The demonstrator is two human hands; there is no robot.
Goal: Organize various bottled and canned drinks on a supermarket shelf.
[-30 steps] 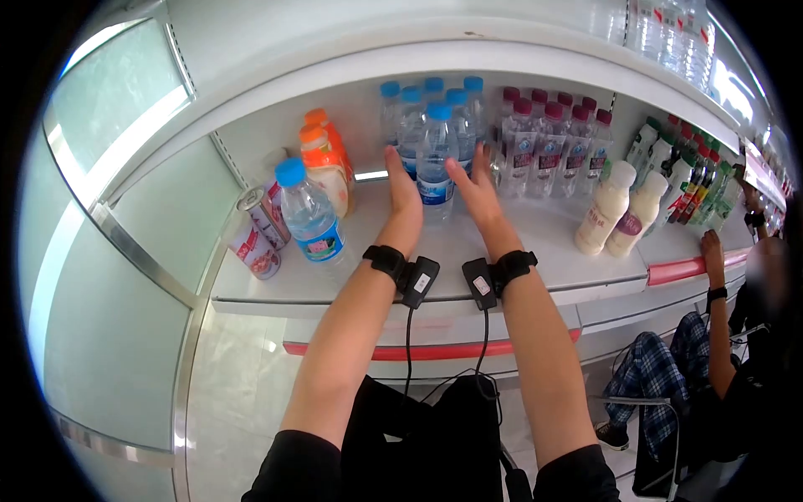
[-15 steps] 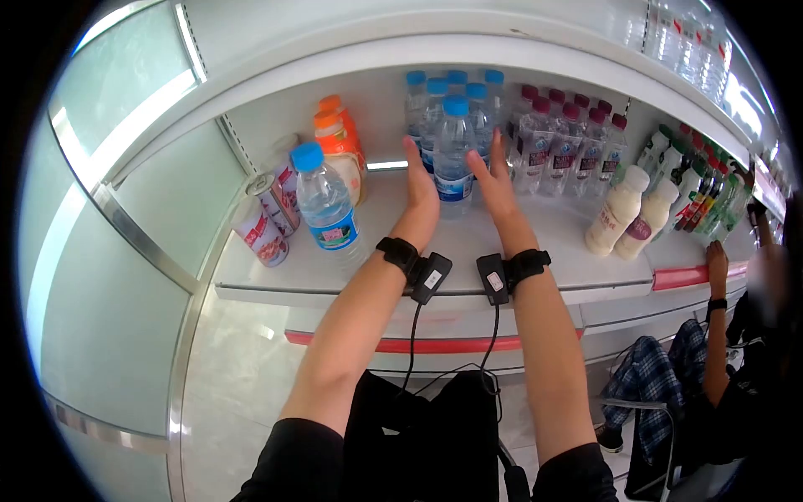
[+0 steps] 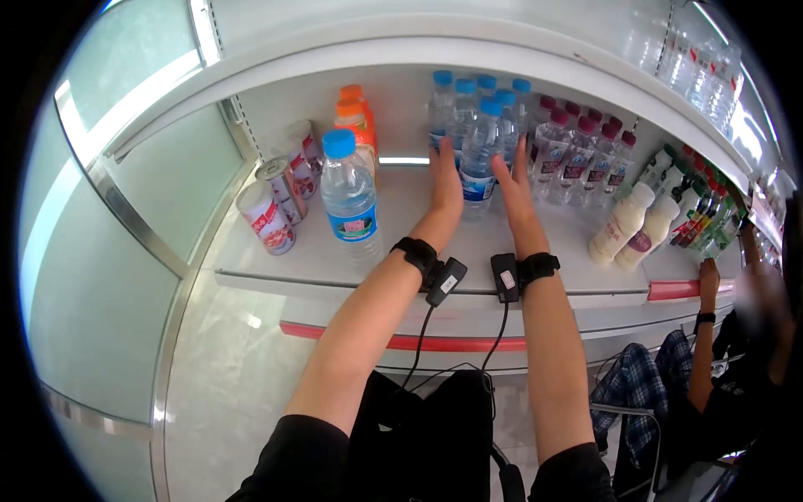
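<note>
Both my hands flank a cluster of blue-capped water bottles (image 3: 478, 163) standing upright on the shelf. My left hand (image 3: 447, 191) lies along the cluster's left side, fingers straight and pointing upward. On the opposite side is my right hand (image 3: 516, 191), its fingers stretched out and its thumb overlapping the front bottle. Neither hand is wrapped round a bottle. Just right of my right hand stands a group of small bottles with maroon caps (image 3: 575, 159). A larger blue-capped water bottle (image 3: 352, 201) stands alone to the left, nearer the shelf's front.
Cans (image 3: 268, 219) and orange-capped bottles (image 3: 358, 125) stand at the left. White-capped milky bottles (image 3: 623, 224) are at the right, before dark and green bottles (image 3: 707, 209). An upper shelf edge (image 3: 401, 52) overhangs everything. A co-worker's hand (image 3: 709, 274) rests at the shelf's right.
The view has shifted slightly. My two hands and the blue-capped cluster between them have moved a little right, narrowing the gap to the maroon-capped bottles.
</note>
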